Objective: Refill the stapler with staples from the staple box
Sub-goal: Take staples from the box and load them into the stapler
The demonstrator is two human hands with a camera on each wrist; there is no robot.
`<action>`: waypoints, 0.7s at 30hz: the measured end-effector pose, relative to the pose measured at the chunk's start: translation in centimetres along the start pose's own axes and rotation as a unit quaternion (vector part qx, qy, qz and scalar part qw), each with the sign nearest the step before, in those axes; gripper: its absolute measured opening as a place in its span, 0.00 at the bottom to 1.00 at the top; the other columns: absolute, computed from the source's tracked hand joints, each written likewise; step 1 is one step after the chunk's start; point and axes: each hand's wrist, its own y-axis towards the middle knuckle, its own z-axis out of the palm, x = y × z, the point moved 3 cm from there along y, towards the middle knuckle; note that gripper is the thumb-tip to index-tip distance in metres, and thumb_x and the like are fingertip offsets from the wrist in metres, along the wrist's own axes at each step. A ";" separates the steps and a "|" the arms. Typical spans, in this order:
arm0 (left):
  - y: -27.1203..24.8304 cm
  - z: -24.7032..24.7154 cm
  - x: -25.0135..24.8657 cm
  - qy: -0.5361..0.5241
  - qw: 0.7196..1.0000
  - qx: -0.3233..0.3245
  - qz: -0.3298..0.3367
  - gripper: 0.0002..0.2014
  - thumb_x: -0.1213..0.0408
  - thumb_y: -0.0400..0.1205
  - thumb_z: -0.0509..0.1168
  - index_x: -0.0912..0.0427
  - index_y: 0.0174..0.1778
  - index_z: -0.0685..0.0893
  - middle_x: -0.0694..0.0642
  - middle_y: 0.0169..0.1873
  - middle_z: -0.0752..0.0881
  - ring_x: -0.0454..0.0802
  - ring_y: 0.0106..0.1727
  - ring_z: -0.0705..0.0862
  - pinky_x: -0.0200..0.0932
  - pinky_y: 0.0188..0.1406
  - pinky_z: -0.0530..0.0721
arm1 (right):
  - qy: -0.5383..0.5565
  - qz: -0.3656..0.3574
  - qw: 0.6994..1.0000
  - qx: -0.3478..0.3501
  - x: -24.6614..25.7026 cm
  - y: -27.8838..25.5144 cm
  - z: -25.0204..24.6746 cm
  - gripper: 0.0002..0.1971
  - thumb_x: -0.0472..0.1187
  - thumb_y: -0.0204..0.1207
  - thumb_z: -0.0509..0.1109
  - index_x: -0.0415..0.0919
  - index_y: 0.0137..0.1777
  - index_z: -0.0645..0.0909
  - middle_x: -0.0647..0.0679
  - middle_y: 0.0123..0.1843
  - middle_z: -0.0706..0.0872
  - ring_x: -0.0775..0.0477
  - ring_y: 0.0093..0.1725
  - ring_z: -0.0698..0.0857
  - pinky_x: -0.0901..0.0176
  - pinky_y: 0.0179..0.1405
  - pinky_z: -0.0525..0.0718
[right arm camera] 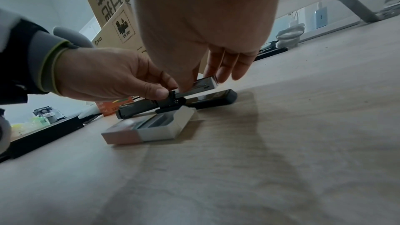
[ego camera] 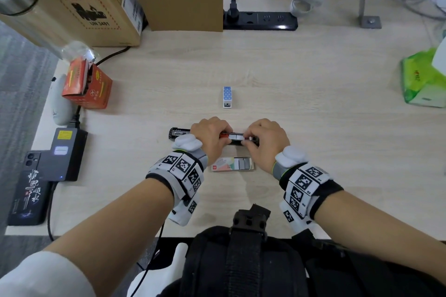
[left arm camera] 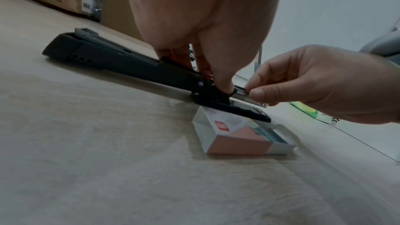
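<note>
A black stapler point(ego camera: 179, 133) lies opened flat across the table point(ego camera: 313, 94), its lid point(left arm camera: 103, 56) stretched to the left. My left hand point(ego camera: 210, 132) grips it at the hinge, thumb on the near side point(right arm camera: 160, 92). My right hand point(ego camera: 261, 137) pinches a strip of staples point(ego camera: 236, 137) lying in the metal magazine point(right arm camera: 205, 83), thumb near, fingers point(right arm camera: 227, 67) behind. What lies between the right fingertips point(left arm camera: 256, 93) is partly hidden. The staple box point(ego camera: 231, 164) sits just in front of the stapler with its tray slid out to the right point(left arm camera: 279, 139) point(right arm camera: 151, 126).
A small blue dotted stapler point(ego camera: 226, 97) stands behind the hands. Cardboard boxes point(ego camera: 101, 0) and a black power strip point(ego camera: 260, 20) line the back edge. A red carton point(ego camera: 87, 87), a charger and a phone point(ego camera: 29, 190) sit at the left, a green tissue pack point(ego camera: 422, 79) at the right.
</note>
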 end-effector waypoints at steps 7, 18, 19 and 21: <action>-3.0 -0.1 -1.2 0.049 0.987 -0.088 0.129 0.15 0.57 0.73 0.71 0.53 0.55 0.81 0.54 0.50 0.83 0.57 0.50 0.78 0.48 0.47 0.69 | -0.019 -0.016 0.999 0.040 0.0 -2.1 -0.7 0.03 0.42 0.73 0.70 0.45 0.40 0.82 0.53 0.35 0.78 0.43 0.40 0.78 0.54 0.38 0.75; -5.0 2.7 -0.7 0.065 0.993 0.018 0.101 0.20 0.53 0.67 0.76 0.55 0.52 0.82 0.55 0.47 0.84 0.60 0.48 0.80 0.50 0.46 0.71 | -0.111 0.080 0.976 0.172 0.9 -3.2 1.4 0.08 0.48 0.70 0.64 0.47 0.39 0.83 0.51 0.38 0.88 0.42 0.39 0.85 0.56 0.36 0.83; -5.0 2.7 -0.7 0.065 0.993 0.019 0.101 0.20 0.54 0.68 0.76 0.55 0.52 0.82 0.55 0.47 0.84 0.60 0.48 0.80 0.51 0.46 0.72 | -0.111 0.086 0.975 0.173 0.9 -3.2 1.4 0.07 0.47 0.70 0.64 0.47 0.39 0.83 0.50 0.38 0.88 0.42 0.38 0.85 0.56 0.36 0.83; -5.0 2.7 -0.8 0.065 0.993 0.017 0.101 0.19 0.54 0.68 0.75 0.55 0.52 0.82 0.55 0.47 0.84 0.59 0.48 0.79 0.51 0.46 0.72 | -0.100 0.102 0.974 0.176 0.9 -3.2 1.3 0.07 0.46 0.69 0.64 0.47 0.39 0.83 0.50 0.38 0.89 0.42 0.37 0.85 0.57 0.34 0.82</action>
